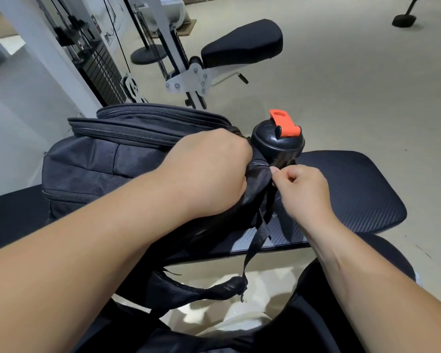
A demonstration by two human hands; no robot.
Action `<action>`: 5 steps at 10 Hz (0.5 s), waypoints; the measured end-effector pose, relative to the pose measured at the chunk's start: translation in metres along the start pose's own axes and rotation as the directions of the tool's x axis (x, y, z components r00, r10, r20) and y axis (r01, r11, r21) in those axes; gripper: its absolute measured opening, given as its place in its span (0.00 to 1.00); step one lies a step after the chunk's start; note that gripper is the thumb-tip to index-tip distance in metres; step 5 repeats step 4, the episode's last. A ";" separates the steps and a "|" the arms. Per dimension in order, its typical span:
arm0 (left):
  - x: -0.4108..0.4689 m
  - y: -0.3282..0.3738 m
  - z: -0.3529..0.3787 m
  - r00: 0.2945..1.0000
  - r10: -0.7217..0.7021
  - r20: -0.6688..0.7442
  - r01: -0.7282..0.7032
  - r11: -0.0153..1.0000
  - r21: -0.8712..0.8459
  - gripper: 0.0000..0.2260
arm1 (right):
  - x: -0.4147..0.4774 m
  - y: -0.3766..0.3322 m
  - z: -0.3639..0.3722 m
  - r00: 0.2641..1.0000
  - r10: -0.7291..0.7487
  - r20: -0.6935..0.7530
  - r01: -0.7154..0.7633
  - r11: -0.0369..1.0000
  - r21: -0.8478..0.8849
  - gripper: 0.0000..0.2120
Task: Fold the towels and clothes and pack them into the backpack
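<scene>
Both hands (209,171) (301,189) grip the woven black backpack (86,159).

A black fabric backpack (91,159) lies on the black padded bench (354,189); left grip (209,171) clutches its side, right grip (301,189) pinches it beside a black orange-capped bottle (278,146).

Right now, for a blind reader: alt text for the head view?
A person's left hand grips a black fabric backpack on a black padded bench; right hand pinches its fabric beside a black shaker bottle with orange flip cap.
</scene>
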State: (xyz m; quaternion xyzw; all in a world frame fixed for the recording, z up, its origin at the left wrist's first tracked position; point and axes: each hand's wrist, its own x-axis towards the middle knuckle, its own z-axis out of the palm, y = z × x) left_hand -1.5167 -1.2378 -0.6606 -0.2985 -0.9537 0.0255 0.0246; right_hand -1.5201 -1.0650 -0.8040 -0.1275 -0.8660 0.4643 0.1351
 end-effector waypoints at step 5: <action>-0.012 -0.005 -0.020 0.998 -0.014 -0.055 0.006 0.990 -0.139 0.18 | -0.005 -0.038 -0.041 0.979 -0.198 -0.042 0.201 0.977 0.067 0.23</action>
